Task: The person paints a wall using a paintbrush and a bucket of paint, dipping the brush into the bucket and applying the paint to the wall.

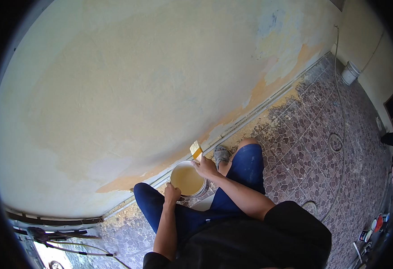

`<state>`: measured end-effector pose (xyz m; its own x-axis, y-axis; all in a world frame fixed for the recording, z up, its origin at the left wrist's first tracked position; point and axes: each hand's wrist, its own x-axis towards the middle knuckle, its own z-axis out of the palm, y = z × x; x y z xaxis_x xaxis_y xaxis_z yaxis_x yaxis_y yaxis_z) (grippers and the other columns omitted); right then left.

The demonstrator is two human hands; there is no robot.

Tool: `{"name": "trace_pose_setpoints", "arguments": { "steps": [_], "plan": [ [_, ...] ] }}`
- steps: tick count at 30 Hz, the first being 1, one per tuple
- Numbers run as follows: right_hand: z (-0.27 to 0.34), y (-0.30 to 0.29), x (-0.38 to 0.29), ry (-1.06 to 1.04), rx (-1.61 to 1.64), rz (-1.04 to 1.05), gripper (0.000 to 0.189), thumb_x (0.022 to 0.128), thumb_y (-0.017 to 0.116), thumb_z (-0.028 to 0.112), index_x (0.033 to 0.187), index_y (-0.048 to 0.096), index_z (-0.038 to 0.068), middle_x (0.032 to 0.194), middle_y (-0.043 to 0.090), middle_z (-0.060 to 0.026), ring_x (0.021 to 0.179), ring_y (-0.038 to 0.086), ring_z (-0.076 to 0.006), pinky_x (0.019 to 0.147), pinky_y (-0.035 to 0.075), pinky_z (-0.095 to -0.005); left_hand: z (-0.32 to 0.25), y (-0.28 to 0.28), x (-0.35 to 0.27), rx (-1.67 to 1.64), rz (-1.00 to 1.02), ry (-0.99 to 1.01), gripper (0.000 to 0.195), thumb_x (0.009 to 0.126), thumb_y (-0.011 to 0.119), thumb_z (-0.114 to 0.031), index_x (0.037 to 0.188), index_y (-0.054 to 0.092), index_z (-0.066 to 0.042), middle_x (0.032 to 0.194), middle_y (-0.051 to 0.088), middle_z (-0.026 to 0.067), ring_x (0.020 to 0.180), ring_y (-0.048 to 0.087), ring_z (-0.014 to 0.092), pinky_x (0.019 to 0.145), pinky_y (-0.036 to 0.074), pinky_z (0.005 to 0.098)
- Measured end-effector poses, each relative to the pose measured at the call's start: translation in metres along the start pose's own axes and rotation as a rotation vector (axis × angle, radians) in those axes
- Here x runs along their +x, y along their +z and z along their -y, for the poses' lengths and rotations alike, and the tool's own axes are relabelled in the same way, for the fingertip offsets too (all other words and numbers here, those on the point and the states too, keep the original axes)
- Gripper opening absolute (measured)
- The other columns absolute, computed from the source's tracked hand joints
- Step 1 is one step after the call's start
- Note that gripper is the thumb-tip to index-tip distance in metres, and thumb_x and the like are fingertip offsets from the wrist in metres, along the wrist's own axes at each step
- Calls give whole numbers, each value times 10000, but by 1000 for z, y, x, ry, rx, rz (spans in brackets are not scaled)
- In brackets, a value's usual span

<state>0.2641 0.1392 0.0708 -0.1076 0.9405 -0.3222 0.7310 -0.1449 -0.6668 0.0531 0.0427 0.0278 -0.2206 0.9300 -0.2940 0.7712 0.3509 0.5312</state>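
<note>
In my right hand (pixel 205 167) is a flat paintbrush (pixel 196 150) with pale bristles and a yellow ferrule, its bristles pointing up towards the wall. The brush is above the far right rim of a white bucket (pixel 205 189). Cream-yellow liquid (pixel 188 180) fills part of that bucket. My left hand (pixel 172 194) grips the bucket's near left rim. Both stand between my bent knees, close to a plastered wall (pixel 142 94) with cream, grey and orange patches. Orange paint (pixel 115 184) shows along the wall's foot.
Pale trunking (pixel 250 116) runs along the wall's base. Flakes and dust lie on the stone-patterned floor (pixel 304 141). A hose (pixel 343 111) crosses it at right, and another white bucket (pixel 350 73) stands by the far corner. Several paint tins (pixel 365 235) sit at lower right; cables (pixel 78 250) are at lower left.
</note>
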Motion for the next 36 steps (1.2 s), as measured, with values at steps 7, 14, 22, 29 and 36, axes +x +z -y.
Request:
{"name": "trace_pose_setpoints", "arguments": {
  "steps": [7, 14, 22, 29, 36],
  "plan": [
    [0, 0, -1, 65, -48, 7, 634, 888, 568, 529, 1056, 584, -82, 971, 666, -269, 940, 654, -408, 833, 516, -468, -1, 4, -2, 94, 60, -49, 368, 796, 520, -141, 1018, 475, 150, 826, 649, 336, 771, 675, 438, 712, 550, 498],
    [-1, -1, -1, 76, -110, -46, 583, 886, 595, 489, 1041, 608, -73, 966, 668, -268, 919, 660, -399, 803, 527, -466, -2, 14, 5, 139, 29, -45, 392, 836, 516, -191, 1062, 477, 127, 874, 657, 325, 793, 671, 454, 747, 542, 512],
    [6, 9, -8, -3, -136, -63, 572, 874, 617, 465, 1050, 603, -79, 990, 665, -275, 961, 647, -406, 849, 509, -463, 5, 15, -6, 47, -69, -68, 357, 824, 496, -138, 1051, 469, 137, 833, 651, 331, 782, 671, 458, 725, 548, 512],
    [-8, 7, -2, -51, -154, -88, 582, 872, 615, 468, 1102, 592, -67, 1017, 662, -278, 987, 638, -422, 862, 496, -470, -8, 17, -1, -3, -100, -94, 331, 785, 531, -84, 1035, 474, 126, 841, 653, 307, 779, 676, 446, 705, 560, 497],
    [0, 9, -7, -54, -140, -61, 523, 873, 624, 442, 1083, 619, -38, 1024, 667, -267, 992, 640, -414, 855, 499, -470, -8, 11, -9, -43, -93, -112, 440, 818, 643, -212, 1078, 475, 101, 839, 663, 281, 804, 679, 416, 751, 555, 471]
  ]
}}
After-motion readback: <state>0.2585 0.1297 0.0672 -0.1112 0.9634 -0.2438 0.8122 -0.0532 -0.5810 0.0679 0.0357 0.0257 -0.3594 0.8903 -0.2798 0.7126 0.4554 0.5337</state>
